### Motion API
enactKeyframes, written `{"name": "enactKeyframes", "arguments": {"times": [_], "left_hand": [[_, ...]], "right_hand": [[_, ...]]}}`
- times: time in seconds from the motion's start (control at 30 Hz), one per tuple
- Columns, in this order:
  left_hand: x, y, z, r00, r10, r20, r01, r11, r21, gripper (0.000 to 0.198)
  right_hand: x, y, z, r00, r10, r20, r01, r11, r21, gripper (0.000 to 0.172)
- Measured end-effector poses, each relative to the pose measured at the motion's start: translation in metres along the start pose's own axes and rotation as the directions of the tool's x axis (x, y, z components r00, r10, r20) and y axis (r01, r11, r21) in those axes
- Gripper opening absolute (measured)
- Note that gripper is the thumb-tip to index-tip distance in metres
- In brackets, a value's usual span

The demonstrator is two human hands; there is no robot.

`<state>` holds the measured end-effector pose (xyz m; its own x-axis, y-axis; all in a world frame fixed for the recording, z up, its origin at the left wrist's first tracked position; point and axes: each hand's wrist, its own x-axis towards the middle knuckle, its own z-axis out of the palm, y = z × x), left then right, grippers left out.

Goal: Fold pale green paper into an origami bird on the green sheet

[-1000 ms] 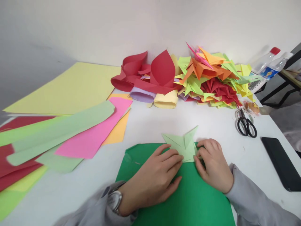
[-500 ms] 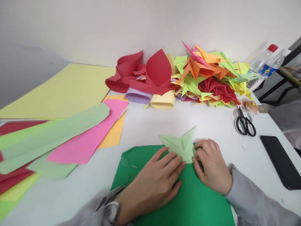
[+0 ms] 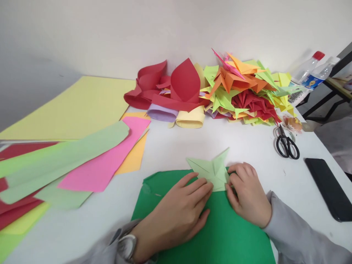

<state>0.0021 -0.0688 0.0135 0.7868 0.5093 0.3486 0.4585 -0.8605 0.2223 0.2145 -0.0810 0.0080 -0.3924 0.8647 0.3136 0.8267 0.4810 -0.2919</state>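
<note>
A pale green folded paper piece (image 3: 211,169) with two pointed flaps lies at the far edge of a dark green sheet (image 3: 220,234) on the white table (image 3: 176,146). My left hand (image 3: 178,212) lies flat on the dark green sheet, fingers stretched out, their tips pressing the pale green piece's near left edge. My right hand (image 3: 247,194) is curled, fingertips pinched on the piece's right edge. A watch shows on my left wrist.
Loose coloured sheets (image 3: 82,154) fan out at the left. A heap of folded paper shapes (image 3: 236,91) and red curled paper (image 3: 170,88) lines the wall. Black scissors (image 3: 287,145), a dark phone (image 3: 328,189) and two bottles (image 3: 313,71) sit at the right.
Both hands stay on the pale green piece with almost no movement; the view has shifted slightly.
</note>
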Motion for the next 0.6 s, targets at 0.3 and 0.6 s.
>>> {"name": "enactKeyframes", "arguments": {"times": [0.3, 0.6], "left_hand": [[-0.003, -0.017, -0.009, 0.998, 0.053, -0.023, -0.056, 0.991, -0.126, 0.027], [0.003, -0.008, -0.007, 0.992, 0.037, 0.122, -0.03, 0.998, -0.06, 0.026]], "right_hand": [[0.0, 0.001, 0.001, 1.0, -0.002, 0.015, 0.002, 1.0, 0.01, 0.008], [0.0, 0.001, 0.001, 1.0, -0.003, 0.018, 0.003, 1.0, 0.007, 0.007]]}}
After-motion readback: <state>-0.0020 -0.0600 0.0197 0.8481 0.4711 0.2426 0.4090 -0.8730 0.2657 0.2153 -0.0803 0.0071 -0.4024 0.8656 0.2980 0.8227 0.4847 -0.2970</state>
